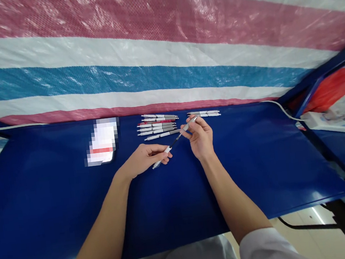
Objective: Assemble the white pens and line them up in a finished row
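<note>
Between my hands is a ballpoint pen in two parts, with its dark refill (175, 140) bridging the gap. My left hand (147, 159) is closed on the white pen barrel (157, 163), which points down to the left. The fingers of my right hand (200, 136) pinch the grey front barrel (189, 123), tilted up to the right. Just beyond my hands, several white-and-grey pens (156, 129) lie side by side, one with red on it. Farther right, a smaller group of pens (204, 113) rests behind my right hand.
A phone (102, 139), blurred out, lies left of the pens on the blue table (59, 200). Behind stands a striped plastic sheet (154, 77). At the right are a blue metal frame (325, 74), a white power strip (330, 124) with cables, and a red bag (338, 85).
</note>
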A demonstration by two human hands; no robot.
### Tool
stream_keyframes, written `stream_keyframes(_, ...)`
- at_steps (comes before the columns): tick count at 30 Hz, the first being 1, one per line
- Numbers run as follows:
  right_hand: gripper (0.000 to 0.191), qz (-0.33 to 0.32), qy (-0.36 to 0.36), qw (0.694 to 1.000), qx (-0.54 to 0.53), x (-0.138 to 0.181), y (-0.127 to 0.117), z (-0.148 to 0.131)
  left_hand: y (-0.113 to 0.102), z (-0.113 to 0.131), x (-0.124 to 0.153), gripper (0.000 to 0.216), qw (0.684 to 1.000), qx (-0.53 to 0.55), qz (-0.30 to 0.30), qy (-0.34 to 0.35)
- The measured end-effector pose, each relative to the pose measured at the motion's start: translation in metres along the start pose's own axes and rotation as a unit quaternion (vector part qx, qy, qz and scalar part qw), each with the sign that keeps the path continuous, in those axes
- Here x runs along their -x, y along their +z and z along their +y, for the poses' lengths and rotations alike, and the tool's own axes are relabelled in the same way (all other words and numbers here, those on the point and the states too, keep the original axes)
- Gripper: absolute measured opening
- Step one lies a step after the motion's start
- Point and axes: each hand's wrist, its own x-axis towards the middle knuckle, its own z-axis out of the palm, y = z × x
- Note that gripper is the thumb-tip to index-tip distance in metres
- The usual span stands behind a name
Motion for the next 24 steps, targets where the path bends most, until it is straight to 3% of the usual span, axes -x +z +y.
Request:
stream_keyframes(9, 0.028, -0.013, 0.014, 1.000, 0.014, 0.003, 0.005, 0.000, 0.000, -0.002, 0.000, 0.030, 1.000, 0.001, 0.018, 0.007)
stream_keyframes(20, 0.023, -0.091, 0.030, 0.994, 0.054, 0.011, 0.011, 0.007, 0.004, 0.000, -0.001, 0.028, 0.999, 0.026, 0.045, 0.010)
stream_keyframes(24, 0.022, -0.092, 0.022, 0.994, 0.062, 0.013, 0.014, 0.008, 0.006, -0.002, -0.003, 0.030, 0.998, 0.019, 0.059, 0.018)
